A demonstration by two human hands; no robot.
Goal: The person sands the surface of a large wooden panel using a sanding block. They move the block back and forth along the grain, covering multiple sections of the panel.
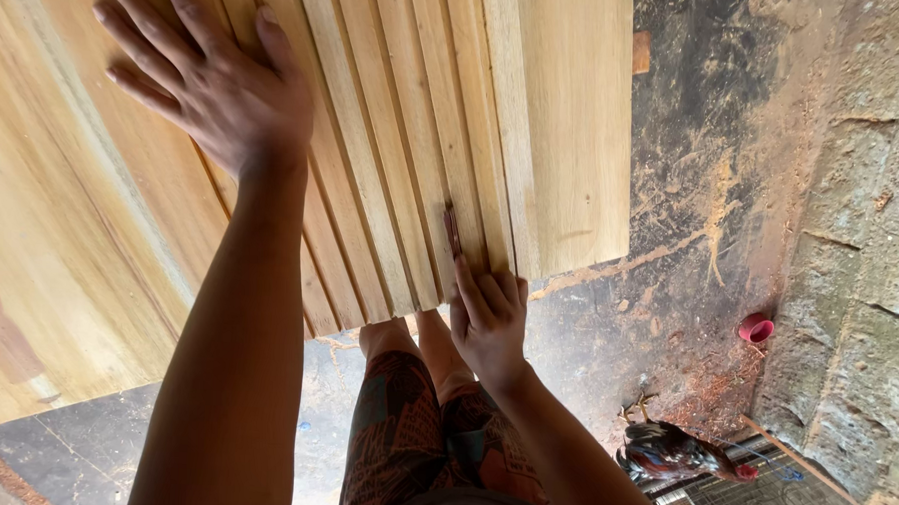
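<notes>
A stack of pale wooden planks stands on edge side by side, with a wider board at the right. My left hand lies flat with fingers spread on the planks at the upper left. My right hand presses against the near ends of the planks, fingers together, beside a thin dark pencil-like stick lying in a groove. My patterned shorts and bare legs show below the planks.
A broad wooden panel lies under the planks at the left. The dark floor carries sawdust. A small red cup sits by the block wall. A rooster stands near a wire cage.
</notes>
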